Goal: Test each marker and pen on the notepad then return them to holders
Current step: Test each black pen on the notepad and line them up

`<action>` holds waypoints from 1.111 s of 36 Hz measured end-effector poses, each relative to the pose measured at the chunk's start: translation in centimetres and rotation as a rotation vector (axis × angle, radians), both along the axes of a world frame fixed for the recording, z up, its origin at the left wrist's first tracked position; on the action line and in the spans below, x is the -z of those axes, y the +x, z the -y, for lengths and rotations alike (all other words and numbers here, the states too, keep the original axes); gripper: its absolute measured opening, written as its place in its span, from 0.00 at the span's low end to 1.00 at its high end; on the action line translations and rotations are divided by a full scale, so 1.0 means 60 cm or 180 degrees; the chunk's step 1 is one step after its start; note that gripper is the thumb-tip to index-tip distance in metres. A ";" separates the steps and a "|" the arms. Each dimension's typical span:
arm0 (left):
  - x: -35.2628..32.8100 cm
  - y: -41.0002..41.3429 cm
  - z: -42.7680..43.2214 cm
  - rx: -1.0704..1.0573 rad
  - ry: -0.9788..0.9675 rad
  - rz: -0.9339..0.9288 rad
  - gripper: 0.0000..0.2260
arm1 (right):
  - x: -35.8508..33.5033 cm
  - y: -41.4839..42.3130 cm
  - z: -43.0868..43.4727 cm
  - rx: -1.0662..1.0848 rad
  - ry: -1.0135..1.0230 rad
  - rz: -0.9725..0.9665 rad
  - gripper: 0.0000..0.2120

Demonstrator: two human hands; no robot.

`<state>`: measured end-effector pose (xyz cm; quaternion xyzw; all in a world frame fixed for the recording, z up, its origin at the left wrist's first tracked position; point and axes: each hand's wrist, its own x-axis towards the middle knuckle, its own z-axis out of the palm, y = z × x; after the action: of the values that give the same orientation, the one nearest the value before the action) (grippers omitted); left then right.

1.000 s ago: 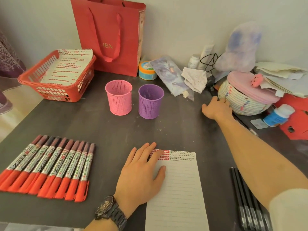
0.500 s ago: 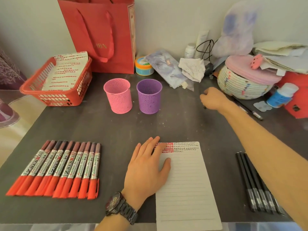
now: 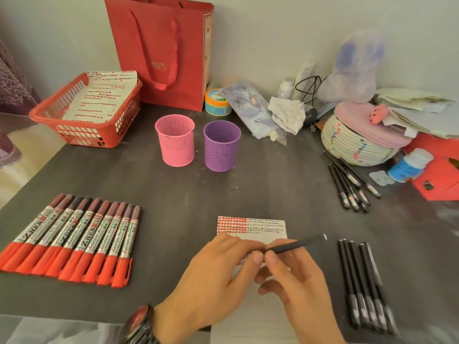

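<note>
Both hands meet low over the notepad (image 3: 263, 229). The right hand (image 3: 298, 281) grips a black pen (image 3: 293, 247) by its barrel, with the far end pointing away to the right. The left hand (image 3: 218, 276) has its fingers curled and its thumb and forefinger closed on the pen's near end, apparently pulling the cap, though blur hides the cap itself.

Just beyond the fingertips, the top of the notepad carries a block of red marks and rows of dark scribbles beside it, so some testing looks done on this page. The lines beneath the hands cannot be read.

Well to the left of the left hand, the red markers (image 3: 72, 239) lie capped in a neat row. Just right of the right hand lies a set of black pens (image 3: 365, 281), and a second bunch of pens (image 3: 350, 184) lies farther off beyond it. Far ahead of both hands, the pink holder (image 3: 175, 140) and purple holder (image 3: 221, 145) stand side by side with nothing showing above their rims.

By that, no marker or pen has been returned, and most of the task appears to lie ahead.
</note>
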<state>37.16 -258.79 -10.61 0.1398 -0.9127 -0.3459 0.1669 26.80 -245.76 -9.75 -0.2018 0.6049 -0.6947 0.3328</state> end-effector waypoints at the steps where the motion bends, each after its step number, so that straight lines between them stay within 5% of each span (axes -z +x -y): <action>1: 0.000 0.000 -0.002 0.0037 -0.0033 0.0055 0.18 | 0.000 0.004 -0.001 0.0051 -0.0035 0.0008 0.05; 10: 0.008 -0.001 0.001 -0.0173 -0.0541 0.0063 0.24 | -0.006 0.028 0.002 0.0378 0.0129 -0.0442 0.13; 17: -0.001 -0.012 0.002 -0.0323 -0.0045 0.0015 0.33 | -0.012 0.014 -0.001 0.0379 -0.0021 -0.0741 0.11; 29: 0.015 -0.066 0.069 -0.0086 -0.0409 0.0257 0.17 | -0.014 -0.086 0.016 0.1079 -0.0396 0.0228 0.05; 40: 0.053 -0.093 0.085 0.0064 -0.0114 0.0563 0.20 | 0.019 -0.127 0.074 0.0797 0.0414 -0.0209 0.12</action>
<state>31.61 -263.88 -13.80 0.1577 -0.9312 -0.3175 0.0846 19.15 -250.21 -10.91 -0.1253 0.6796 -0.6832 0.2360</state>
